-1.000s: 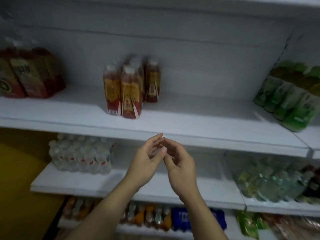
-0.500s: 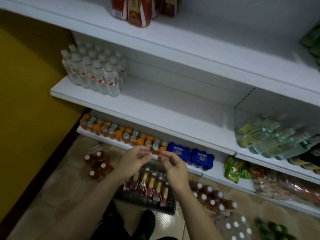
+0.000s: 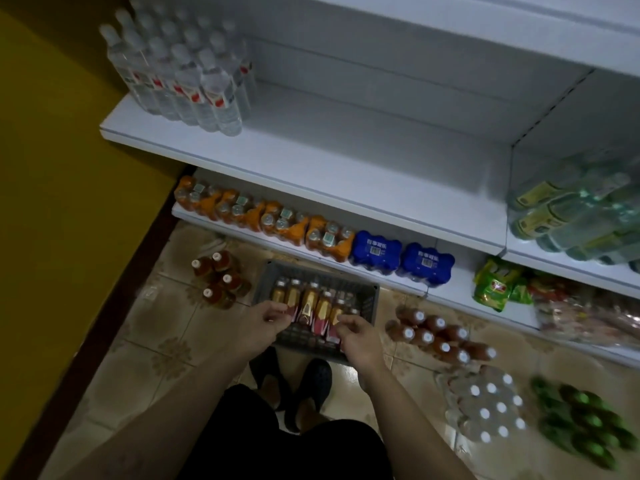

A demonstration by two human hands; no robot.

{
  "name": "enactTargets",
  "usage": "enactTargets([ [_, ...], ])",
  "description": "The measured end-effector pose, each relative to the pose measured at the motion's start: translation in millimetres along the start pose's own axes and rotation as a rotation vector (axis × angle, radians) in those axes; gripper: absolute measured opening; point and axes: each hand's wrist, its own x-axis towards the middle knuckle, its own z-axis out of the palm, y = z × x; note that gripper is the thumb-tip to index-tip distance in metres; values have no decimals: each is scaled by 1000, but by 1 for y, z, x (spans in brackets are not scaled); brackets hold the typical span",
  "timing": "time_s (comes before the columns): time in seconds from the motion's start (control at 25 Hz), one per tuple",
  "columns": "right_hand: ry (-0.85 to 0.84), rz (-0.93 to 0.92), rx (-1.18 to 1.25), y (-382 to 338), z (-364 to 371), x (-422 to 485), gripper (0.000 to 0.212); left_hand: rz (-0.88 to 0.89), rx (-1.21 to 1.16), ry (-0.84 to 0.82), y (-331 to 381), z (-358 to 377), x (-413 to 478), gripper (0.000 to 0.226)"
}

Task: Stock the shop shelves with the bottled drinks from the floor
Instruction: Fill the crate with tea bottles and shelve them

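A grey crate [image 3: 367, 300] stands on the floor below me, holding several red and gold bottles [image 3: 309, 304] lying side by side. My left hand [image 3: 265, 318] hovers over the crate's left side and my right hand [image 3: 358, 337] over its right side. Both have loosely curled fingers and hold nothing. Brown tea bottles stand on the floor in a left group [image 3: 219, 279] and a right group [image 3: 433, 336]. The middle white shelf [image 3: 346, 161] is mostly bare.
Water bottles [image 3: 180, 74] fill the shelf's left end. Orange packs [image 3: 259, 216] and blue packs [image 3: 401, 258] line the bottom shelf. A water pack [image 3: 491, 410] and green bottles [image 3: 581, 420] sit on the floor at right. A yellow wall [image 3: 52, 168] bounds the left.
My view dropped from the upper shelves to the floor. My hands, fingertips together before, have parted and lowered over the crate of red and gold bottles.
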Motion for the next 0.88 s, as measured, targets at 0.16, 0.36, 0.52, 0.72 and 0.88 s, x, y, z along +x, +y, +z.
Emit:
enactTargets([
  [0.16,48,36,-30,10,-8,7,13,30,-25,-83,19,20,12,27],
  [0.36,53,64,-101,2,-7,20,19,61,-30,-141,24,27,39,32],
  [0.52,71,99,-255,2,4,36,26,21,-81,-143,12,14,60,36],
  [0.72,19,234,-369,19,25,73,19,-16,-38,-169,4,9,97,39],
  [0.88,-69,334,-422,38,23,111,10,-94,-97,-139,-5,22,136,43],
])
